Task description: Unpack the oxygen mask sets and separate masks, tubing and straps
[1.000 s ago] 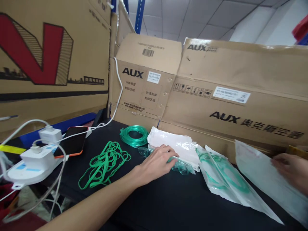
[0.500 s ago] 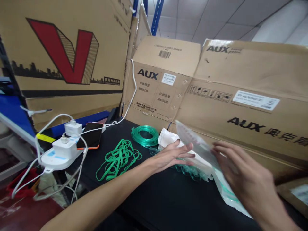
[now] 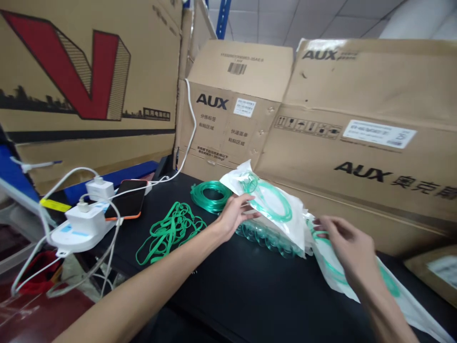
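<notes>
My left hand (image 3: 233, 214) grips the near edge of a clear plastic bag (image 3: 271, 202) with green tubing inside, and the bag lies tilted on a pile of clear green masks (image 3: 266, 238). My right hand (image 3: 348, 247) rests with curled fingers on another bagged green tube set (image 3: 392, 290) lying flat on the black table (image 3: 250, 290). A coil of green tubing (image 3: 209, 195) and a heap of green elastic straps (image 3: 167, 231) lie left of my left hand.
Large AUX cardboard boxes (image 3: 357, 138) wall off the back of the table. A white power strip with chargers (image 3: 80, 226) and a phone (image 3: 128, 205) sit at the left edge, with white cables hanging. A brown box corner (image 3: 433, 271) is at far right.
The bag my right hand was carrying across now lies on the mask pile, held by my left hand. My right hand has dropped onto the flat bag at the right.
</notes>
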Motion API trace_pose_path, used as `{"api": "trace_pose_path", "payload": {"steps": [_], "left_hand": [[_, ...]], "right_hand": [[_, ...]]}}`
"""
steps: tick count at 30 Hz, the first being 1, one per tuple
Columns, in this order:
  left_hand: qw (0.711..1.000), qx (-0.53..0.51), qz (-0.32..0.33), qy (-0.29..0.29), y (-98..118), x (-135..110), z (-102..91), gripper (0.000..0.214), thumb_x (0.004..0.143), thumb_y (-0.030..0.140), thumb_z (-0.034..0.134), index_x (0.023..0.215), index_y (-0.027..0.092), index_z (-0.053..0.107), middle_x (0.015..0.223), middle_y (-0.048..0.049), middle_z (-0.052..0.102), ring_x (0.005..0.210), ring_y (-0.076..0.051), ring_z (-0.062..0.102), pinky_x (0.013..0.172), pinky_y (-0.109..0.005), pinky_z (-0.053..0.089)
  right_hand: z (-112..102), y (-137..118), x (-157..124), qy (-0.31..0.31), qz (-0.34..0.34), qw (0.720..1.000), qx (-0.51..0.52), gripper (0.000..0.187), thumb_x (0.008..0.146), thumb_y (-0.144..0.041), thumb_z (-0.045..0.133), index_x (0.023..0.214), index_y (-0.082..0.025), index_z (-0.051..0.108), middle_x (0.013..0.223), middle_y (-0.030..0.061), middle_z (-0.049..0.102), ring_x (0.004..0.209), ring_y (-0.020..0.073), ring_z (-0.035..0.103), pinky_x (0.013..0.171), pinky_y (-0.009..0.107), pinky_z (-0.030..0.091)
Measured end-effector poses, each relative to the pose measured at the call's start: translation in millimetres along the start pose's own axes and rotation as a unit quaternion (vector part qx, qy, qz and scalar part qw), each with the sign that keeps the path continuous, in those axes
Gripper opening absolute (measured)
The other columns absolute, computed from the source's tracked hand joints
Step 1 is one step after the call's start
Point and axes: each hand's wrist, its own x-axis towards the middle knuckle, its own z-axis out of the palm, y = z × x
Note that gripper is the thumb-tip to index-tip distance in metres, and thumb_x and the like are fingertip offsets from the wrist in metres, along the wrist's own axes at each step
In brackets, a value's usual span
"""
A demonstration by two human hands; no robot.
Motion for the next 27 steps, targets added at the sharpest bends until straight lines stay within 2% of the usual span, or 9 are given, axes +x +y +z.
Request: {"api": "trace_pose_path", "payload": {"steps": [3,6,11,16,20,23,27], "left_hand": [[1.000,-0.002,-0.004,0.006,1.2,0.2,-0.3,0.026,0.066,0.024,0.079,0.075,0.016,0.056,0.083,-0.0033,0.059,0.077,-0.014,0.057,0.071,-0.027,0.058],[1.000,0.001,-0.008,0.003,-0.8,-0.3,-0.6,0.024,0.065,0.023,0.079,0.072,0.016,0.057,0.078,-0.0019,0.059,0.074,-0.014,0.057,0.069,-0.027,0.057],[1.000,0.001,-0.014,0.000,-7.3,-1.4,-1.1,0.022,0.068,0.021,0.080,0.077,0.016,0.061,0.079,-0.0023,0.063,0.076,-0.016,0.061,0.067,-0.027,0.057],[1.000,-0.006,-0.006,-0.006,-9.7,0.2,-2.6,0.020,0.071,0.021,0.079,0.080,0.015,0.063,0.083,-0.0030,0.065,0.075,-0.015,0.060,0.065,-0.025,0.056],[1.000,-0.002,-0.010,-0.017,-11.1,0.9,-3.0,0.020,0.072,0.022,0.079,0.084,0.014,0.065,0.085,-0.0040,0.068,0.074,-0.015,0.061,0.063,-0.024,0.054],[0.999,0.009,-0.017,-0.031,-13.9,0.1,-2.2,0.019,0.071,0.024,0.080,0.081,0.013,0.066,0.082,-0.0041,0.068,0.072,-0.015,0.061,0.061,-0.024,0.053],[0.998,0.035,-0.024,-0.043,-16.6,-2.8,2.0,0.021,0.069,0.025,0.081,0.079,0.014,0.067,0.084,-0.0053,0.070,0.074,-0.016,0.063,0.061,-0.024,0.053]], "right_hand": [[3.4,9.8,3.6,-0.049,0.027,0.998,0.030,0.037,0.069,-0.053,0.073,0.082,-0.018,0.077,0.085,0.0107,0.078,0.075,0.0285,0.070,0.073,0.040,0.055],[7.8,8.2,2.0,-0.057,0.029,0.996,0.066,0.040,0.065,-0.051,0.079,0.090,-0.020,0.080,0.092,0.0088,0.078,0.085,0.0274,0.068,0.084,0.040,0.052],[11.7,10.3,-1.7,-0.081,0.053,0.982,0.164,0.048,0.064,-0.052,0.083,0.096,-0.018,0.076,0.080,0.0068,0.077,0.076,0.0252,0.070,0.085,0.040,0.055],[11.5,18.6,-3.4,-0.100,0.144,0.944,0.279,0.044,0.061,-0.048,0.089,0.086,-0.022,0.064,0.080,0.0063,0.079,0.080,0.0268,0.078,0.087,0.041,0.061],[14.2,16.0,-7.3,-0.144,0.207,0.907,0.339,0.045,0.053,-0.041,0.096,0.083,-0.018,0.071,0.081,0.0075,0.079,0.083,0.0256,0.079,0.087,0.034,0.063],[17.9,10.0,-13.6,-0.164,0.233,0.884,0.370,0.049,0.059,-0.042,0.096,0.095,-0.017,0.074,0.087,0.0083,0.080,0.077,0.0202,0.077,0.071,0.025,0.063],[21.6,1.3,-22.2,-0.194,0.244,0.863,0.398,0.049,0.073,-0.049,0.088,0.106,-0.016,0.072,0.093,0.0107,0.080,0.053,0.0139,0.067,0.045,0.021,0.051]]}}
